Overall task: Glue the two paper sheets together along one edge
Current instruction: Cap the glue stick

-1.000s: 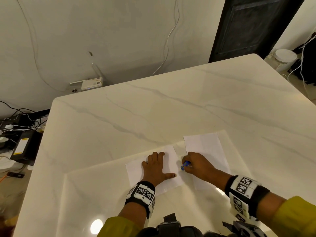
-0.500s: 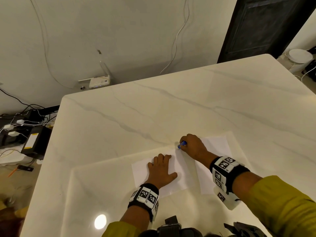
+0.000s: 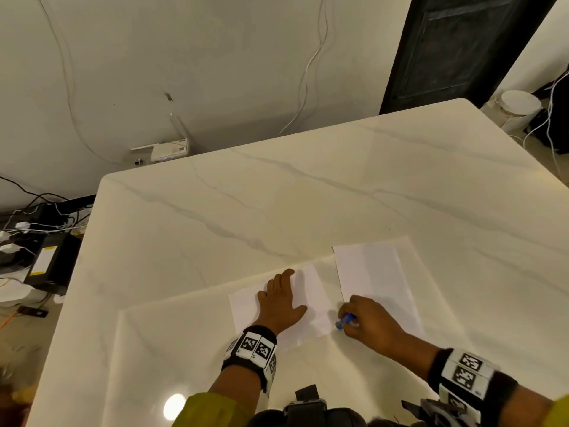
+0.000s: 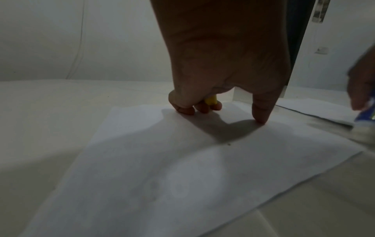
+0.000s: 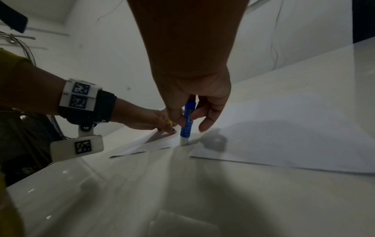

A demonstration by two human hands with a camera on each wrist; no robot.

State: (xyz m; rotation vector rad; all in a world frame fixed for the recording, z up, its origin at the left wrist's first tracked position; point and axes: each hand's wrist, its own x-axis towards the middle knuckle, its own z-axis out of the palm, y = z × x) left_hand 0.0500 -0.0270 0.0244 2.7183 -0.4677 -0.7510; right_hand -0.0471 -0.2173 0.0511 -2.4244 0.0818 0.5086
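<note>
The left sheet (image 3: pixel 311 298) is pinned flat on the marble table (image 3: pixel 277 195) by the left hand (image 3: pixel 281 303); from the head view its fingers look laid out straight on the paper, though in the left wrist view the outer ones are tucked around something small and yellow (image 4: pixel 211 100), so it can't really be called a plain flat hand. What the yellow bit is can't be made out, maybe a cap. A blue glue stick (image 5: pixel 188 119) is pinched upright in the right hand (image 3: pixel 369 322), with its white tip set down right at the near end of the left sheet's right edge, just beside the gap between the two sheets. The right sheet (image 3: pixel 374 278) is lying close alongside, not overlapped yet, partly covered by the right wrist. What could go wrong from here: since the tip is so close to the paper's edge, glue could easily be dragged onto the bare table, and the sheet could then get stuck down to it. The thin paper could also be wrinkled or pulled along if too much pressure is put on the stick. As for writing, some print is visible on the glue stick's barrel but it's too blurry to be read; the wristbands carry only black-and-white square marker patterns.
</note>
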